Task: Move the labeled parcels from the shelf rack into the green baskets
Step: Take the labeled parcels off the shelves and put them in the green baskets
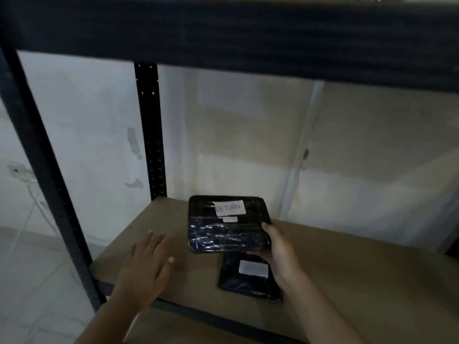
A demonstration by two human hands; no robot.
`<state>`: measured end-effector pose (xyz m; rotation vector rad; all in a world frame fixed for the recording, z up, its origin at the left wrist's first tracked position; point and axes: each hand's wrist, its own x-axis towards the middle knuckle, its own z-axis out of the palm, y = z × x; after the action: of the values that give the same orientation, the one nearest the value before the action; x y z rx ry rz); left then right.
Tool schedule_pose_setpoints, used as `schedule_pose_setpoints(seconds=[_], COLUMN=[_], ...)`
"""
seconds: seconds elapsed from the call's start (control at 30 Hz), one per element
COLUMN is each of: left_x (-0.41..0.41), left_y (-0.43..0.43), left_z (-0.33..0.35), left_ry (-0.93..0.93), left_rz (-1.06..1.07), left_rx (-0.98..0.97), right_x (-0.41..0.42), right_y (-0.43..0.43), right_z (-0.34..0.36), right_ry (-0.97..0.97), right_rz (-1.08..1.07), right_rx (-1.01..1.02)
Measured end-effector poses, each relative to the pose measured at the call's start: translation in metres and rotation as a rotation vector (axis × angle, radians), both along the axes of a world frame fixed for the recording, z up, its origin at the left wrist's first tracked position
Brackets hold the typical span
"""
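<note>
A black plastic-wrapped parcel (227,225) with a white label reading RETURN is lifted above the brown shelf board (360,269). My right hand (279,247) grips its right near corner, thumb on top. A second black parcel (246,279) with a blurred white label lies flat on the board just below it, partly covered by my right wrist. My left hand (146,264) hovers with fingers spread over the board's left part, to the left of the held parcel and holding nothing. No green basket is in view.
The rack's dark upper shelf (223,33) spans the top of the view. Black posts stand at the left front (42,170) and back (150,130). A pale wall is behind, and a tiled floor (29,281) with white cables lies at left.
</note>
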<state>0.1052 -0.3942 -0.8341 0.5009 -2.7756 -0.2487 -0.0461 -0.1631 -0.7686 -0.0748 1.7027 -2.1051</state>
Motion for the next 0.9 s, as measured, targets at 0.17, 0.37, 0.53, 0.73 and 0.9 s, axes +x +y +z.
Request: schedule_pose_setpoints(seconds=[0.17,0.37,0.53,0.73,0.9], left_x=[0.014,0.048,0.071,0.097,0.105], left_y=[0.045,0.106,0.158,0.226,0.278], left_z=[0.067,0.138,0.196,0.252,0.282], left_ry=[0.064,-0.084,-0.18,-0.249,-0.27], left_rz=[-0.095,-0.19,-0.221,-0.283,-0.387], left_rx=[0.005,0.065,0.116,0.084,0.176], right_x=[0.03,0.072,0.095,0.157,0.195], right_y=[0.03,0.086,0.147,0.234,0.295], right_z=[0.04,0.111,0.177,0.23,0.24], right_ry=[-0.064,-0.136,-0.324,-0.379,-0.337], right_rz=[-0.077,-0.199,-0.306,-0.485,-0.61], right_rx=[0.046,0.099,0.163,0.101,0.147])
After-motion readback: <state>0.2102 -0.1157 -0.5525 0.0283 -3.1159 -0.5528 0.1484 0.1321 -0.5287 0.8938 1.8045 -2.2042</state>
